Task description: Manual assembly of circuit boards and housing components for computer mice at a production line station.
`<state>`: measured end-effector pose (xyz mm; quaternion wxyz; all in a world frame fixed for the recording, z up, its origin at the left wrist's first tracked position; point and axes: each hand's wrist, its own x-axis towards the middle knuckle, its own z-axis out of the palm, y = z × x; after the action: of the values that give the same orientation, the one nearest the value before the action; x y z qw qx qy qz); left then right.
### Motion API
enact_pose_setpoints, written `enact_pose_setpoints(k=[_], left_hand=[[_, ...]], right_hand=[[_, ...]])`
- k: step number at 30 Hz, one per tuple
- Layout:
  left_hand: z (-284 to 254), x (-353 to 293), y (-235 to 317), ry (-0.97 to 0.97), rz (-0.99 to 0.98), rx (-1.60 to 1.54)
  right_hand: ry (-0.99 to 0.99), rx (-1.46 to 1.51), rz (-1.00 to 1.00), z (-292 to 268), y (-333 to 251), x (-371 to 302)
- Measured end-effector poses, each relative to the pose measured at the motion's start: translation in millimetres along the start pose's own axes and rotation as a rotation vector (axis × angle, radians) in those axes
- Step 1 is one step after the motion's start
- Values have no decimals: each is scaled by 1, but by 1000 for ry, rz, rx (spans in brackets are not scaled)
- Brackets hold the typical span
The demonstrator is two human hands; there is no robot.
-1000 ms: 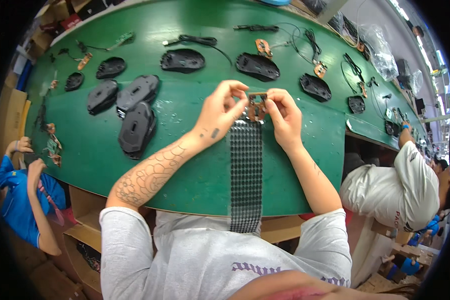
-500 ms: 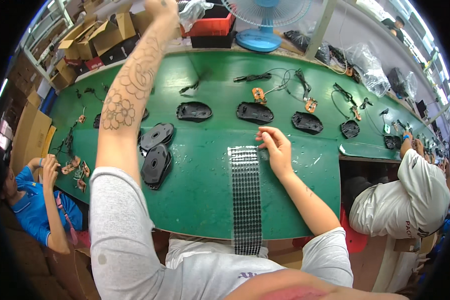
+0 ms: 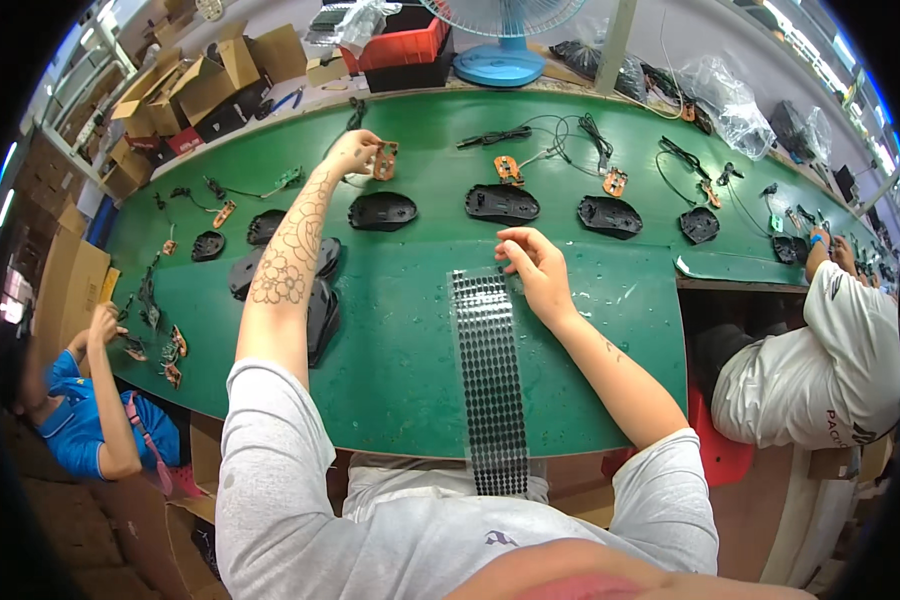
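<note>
My left hand reaches to the far side of the green bench, its fingers closed on the edge of a small orange circuit board. Below that board lies a black mouse shell, hollow side up. My right hand hovers with loosely bent fingers parted and nothing between them. It is beside the top end of a clear sheet of small black oval pads, which hangs over the bench's near edge. Stacked black mouse shells sit partly hidden behind my left forearm.
More mouse shells and boards with cables line the green bench. Behind it stand a blue fan, a red bin and open cardboard boxes. Co-workers sit left and right.
My left hand has come back from the red bin area to the bench and now grips the orange circuit board. My right hand stays near the pad sheet. The view has shifted slightly.
</note>
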<state>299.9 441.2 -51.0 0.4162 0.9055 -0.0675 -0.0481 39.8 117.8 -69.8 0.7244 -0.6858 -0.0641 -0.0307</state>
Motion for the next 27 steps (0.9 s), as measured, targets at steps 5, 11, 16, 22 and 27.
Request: enact_pose_setpoints(k=[5, 11, 16, 22, 27], left_hand=[[48, -41, 28, 40, 252, 23], [87, -161, 112, -30, 484, 141], [140, -255, 86, 3, 820, 459], [144, -255, 87, -56, 766, 377], [136, -257, 85, -63, 737, 391]], right_hand=[[17, -7, -23, -8, 1, 2], [-31, -36, 77, -17, -1, 6], [-93, -219, 85, -14, -7, -1], [-18, -554, -88, -13, -12, -5], [-12, -538, -289, -3, 12, 7]])
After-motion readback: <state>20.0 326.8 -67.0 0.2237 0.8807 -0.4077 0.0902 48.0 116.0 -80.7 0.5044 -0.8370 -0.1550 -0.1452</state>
